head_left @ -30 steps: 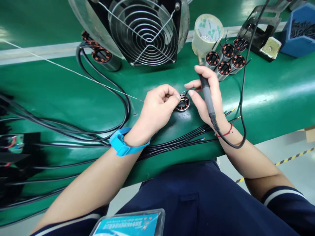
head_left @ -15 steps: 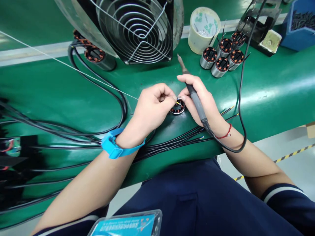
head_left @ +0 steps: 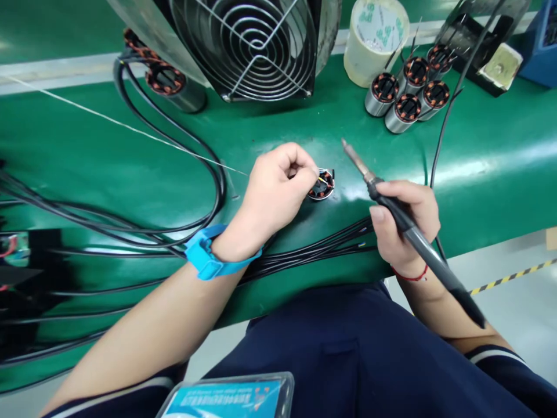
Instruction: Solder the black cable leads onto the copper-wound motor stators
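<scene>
A small motor stator point(head_left: 322, 184) with copper windings lies on the green bench. My left hand point(head_left: 278, 188), a blue strap on its wrist, is closed beside it and pinches a thin yellow wire at the stator's rim. My right hand point(head_left: 402, 223) grips a black soldering iron point(head_left: 391, 200) like a pen; the iron's metal tip points up-left and hovers to the right of the stator, apart from it. A thin solder wire point(head_left: 130, 128) runs in from the far left toward my left hand.
A metal-grilled fan point(head_left: 250, 46) stands at the back. Several finished stators point(head_left: 407, 93) cluster beside a tape roll point(head_left: 374, 38) at the back right. Thick black cables point(head_left: 174, 226) loop across the left; thin black leads point(head_left: 313, 249) lie along the bench's front edge.
My right hand has drawn back from the stator toward the bench edge and turned the iron into a pen grip, tip now aimed at the stator. My left hand stays pinched at it.
</scene>
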A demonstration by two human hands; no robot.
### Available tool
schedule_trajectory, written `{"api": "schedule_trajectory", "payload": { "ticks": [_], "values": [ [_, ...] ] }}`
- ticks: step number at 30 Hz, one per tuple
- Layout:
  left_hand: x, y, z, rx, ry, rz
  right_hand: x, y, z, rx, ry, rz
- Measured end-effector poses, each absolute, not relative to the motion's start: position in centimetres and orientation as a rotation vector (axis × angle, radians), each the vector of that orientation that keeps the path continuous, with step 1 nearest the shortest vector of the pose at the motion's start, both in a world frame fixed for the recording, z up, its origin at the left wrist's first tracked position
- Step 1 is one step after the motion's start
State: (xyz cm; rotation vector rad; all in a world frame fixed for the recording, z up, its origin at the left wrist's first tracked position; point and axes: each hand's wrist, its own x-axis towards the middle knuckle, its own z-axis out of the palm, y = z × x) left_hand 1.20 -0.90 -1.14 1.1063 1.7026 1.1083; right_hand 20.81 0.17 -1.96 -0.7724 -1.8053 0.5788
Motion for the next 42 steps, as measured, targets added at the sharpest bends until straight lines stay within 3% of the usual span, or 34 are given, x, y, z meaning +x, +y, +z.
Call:
{"api": "schedule_trajectory", "payload": {
  "ticks": [9, 18, 35, 42],
  "values": [
    [1.1, -0.9, -1.4, 1.156, 1.701, 1.135, 20.8, 0.5, -2.2, -0.607, -1.850, 0.591],
    [1.3, -0.7, -1.0, 1.153, 1.736, 1.103, 21.1, -0.5, -1.7, -0.799, -1.888, 0.760],
    [1.3, -0.7, -1.1, 1.146, 1.739, 1.114, 21.4, -0.3, -2.1, -0.869, -1.907, 0.705],
    [1.3, -0.8, -1.1, 1.124, 1.702, 1.126, 20.8, 2.8, 0.7, -0.875, -1.985, 1.091]
  ]
}}
